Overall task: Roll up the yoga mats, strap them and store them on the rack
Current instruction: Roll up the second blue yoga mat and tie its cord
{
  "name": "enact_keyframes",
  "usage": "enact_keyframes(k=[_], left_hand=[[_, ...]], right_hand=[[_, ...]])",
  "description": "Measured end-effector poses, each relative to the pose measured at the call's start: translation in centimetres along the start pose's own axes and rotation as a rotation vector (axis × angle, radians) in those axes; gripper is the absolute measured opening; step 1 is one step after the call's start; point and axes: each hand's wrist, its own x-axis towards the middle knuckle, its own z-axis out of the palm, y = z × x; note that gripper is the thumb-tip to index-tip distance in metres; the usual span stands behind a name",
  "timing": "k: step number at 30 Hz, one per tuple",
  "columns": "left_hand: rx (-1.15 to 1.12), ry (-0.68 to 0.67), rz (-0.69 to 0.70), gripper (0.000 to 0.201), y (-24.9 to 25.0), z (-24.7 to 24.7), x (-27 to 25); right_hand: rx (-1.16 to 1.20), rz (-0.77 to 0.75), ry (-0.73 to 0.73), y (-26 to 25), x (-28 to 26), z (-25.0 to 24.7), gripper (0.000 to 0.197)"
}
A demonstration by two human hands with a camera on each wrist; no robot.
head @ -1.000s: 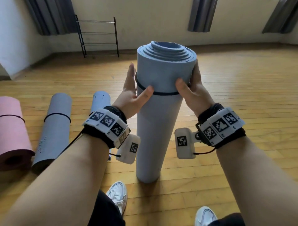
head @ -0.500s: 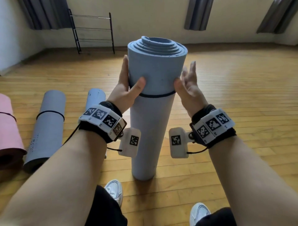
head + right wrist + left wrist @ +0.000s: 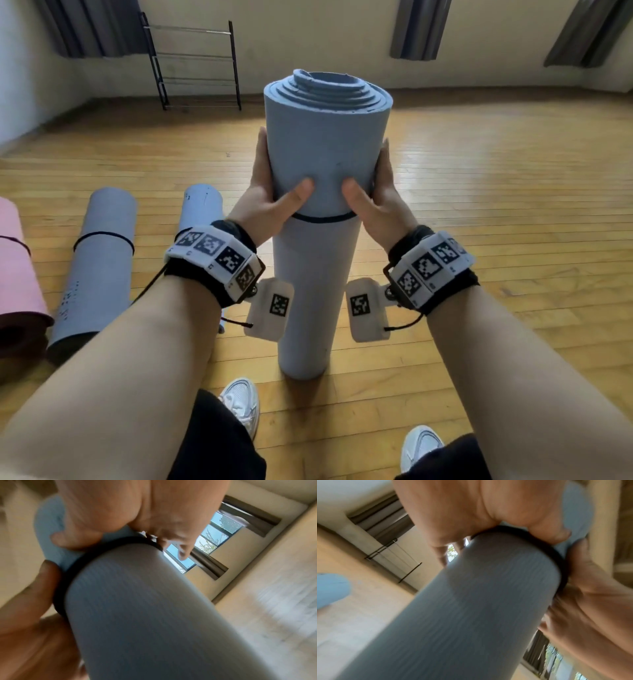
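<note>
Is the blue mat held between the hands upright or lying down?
Upright. The blue mat stands on end on the wooden floor, spiral end up, both hands around it above its black strap.

The rolled blue yoga mat (image 3: 325,161) is made of matt foam with fine ribs. The black strap (image 3: 322,218) looks elastic. The floor (image 3: 496,205) is laid in glossy wood boards. The rack (image 3: 191,61) is of thin dark metal.
</note>
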Motion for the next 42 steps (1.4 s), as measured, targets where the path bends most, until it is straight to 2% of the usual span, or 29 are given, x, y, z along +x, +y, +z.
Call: enact_keyframes(k=[3, 5, 7, 8, 10, 12, 15, 17, 19, 22, 24, 26, 27, 29, 31, 33, 35, 37, 39, 41, 42], left_hand=[[0.103, -0.046, -0.027, 0.108, -1.9, 0.5, -1.0], [0.127, -0.113, -0.103, 0.102, -3.1, 0.1, -1.9], [0.161, -0.177, -0.220, 0.109, -3.5, -0.5, -2.3], [0.177, -0.179, -0.228, 0.114, -3.4, -1.0, -2.2], [0.174, -0.096, -0.186, 0.132, -2.4, -1.4, -1.5], [0.089, -0.024, -0.106, 0.141, -1.4, -1.3, -0.7], [0.082, -0.036, -0.091, 0.126, -1.6, -0.2, -1.0], [0.150, -0.047, -0.108, 0.106, -2.7, 0.3, -1.9], [0.209, -0.089, -0.167, 0.101, -3.6, 0.5, -2.6], [0.278, -0.164, -0.276, 0.096, -4.3, -0.5, -2.9], [0.218, -0.146, -0.239, 0.114, -3.9, -1.3, -2.3], [0.093, -0.085, -0.201, 0.142, -2.6, -1.5, -1.6], [0.041, -0.060, -0.186, 0.146, -2.1, -1.5, -1.2], [0.002, -0.062, -0.140, 0.137, -1.6, -1.1, -0.7], [0.090, -0.073, -0.132, 0.123, -2.3, -0.3, -1.2], [0.206, -0.107, -0.178, 0.112, -3.5, 0.2, -2.2], [0.271, -0.171, -0.241, 0.101, -4.5, -0.1, -2.9], [0.283, -0.221, -0.269, 0.095, -4.4, -0.8, -2.9], [0.266, -0.198, -0.284, 0.104, -3.7, -1.5, -2.2], [0.241, -0.115, -0.274, 0.134, -2.9, -1.8, -1.5], [0.201, -0.078, -0.257, 0.142, -2.8, -1.8, -1.2]], right_hand=[[-0.131, 0.034, 0.024, 1.2, -1.0, 0.5, 0.116], [-0.190, 0.110, -0.071, 2.7, -1.8, 0.2, 0.113], [-0.283, 0.221, -0.195, 3.6, -2.4, -0.3, 0.116], [-0.316, 0.236, -0.203, 3.5, -2.3, -0.6, 0.116], [-0.287, 0.157, -0.139, 2.4, -1.6, -0.9, 0.118], [-0.115, 0.072, -0.052, 1.0, -0.6, -0.8, 0.127], [0.015, 0.008, -0.004, 0.7, -0.2, -0.1, 0.125], [-0.053, 0.014, 0.004, 1.6, -1.1, 0.7, 0.113], [-0.144, 0.102, -0.068, 3.6, -1.9, 1.0, 0.105], [-0.302, 0.211, -0.181, 4.6, -2.5, 0.5, 0.123], [-0.313, 0.171, -0.142, 3.5, -2.0, 0.1, 0.130], [-0.184, 0.122, -0.055, 1.5, -1.1, 0.0, 0.125], [-0.091, 0.079, -0.027, 0.8, -0.8, 0.0, 0.123], [0.011, 0.047, 0.000, 0.5, -0.4, 0.4, 0.125], [-0.020, 0.071, 0.009, 1.2, -1.1, 1.1, 0.119], [-0.058, 0.095, -0.033, 2.7, -2.0, 1.4, 0.103], [-0.117, 0.147, -0.110, 3.7, -2.5, 1.2, 0.095], [-0.167, 0.198, -0.163, 4.3, -2.3, 0.7, 0.105], [-0.206, 0.209, -0.159, 3.6, -1.7, 0.4, 0.126], [-0.172, 0.156, -0.089, 2.1, -1.2, 0.3, 0.132], [-0.120, 0.124, -0.048, 1.7, -0.9, 0.3, 0.131]])
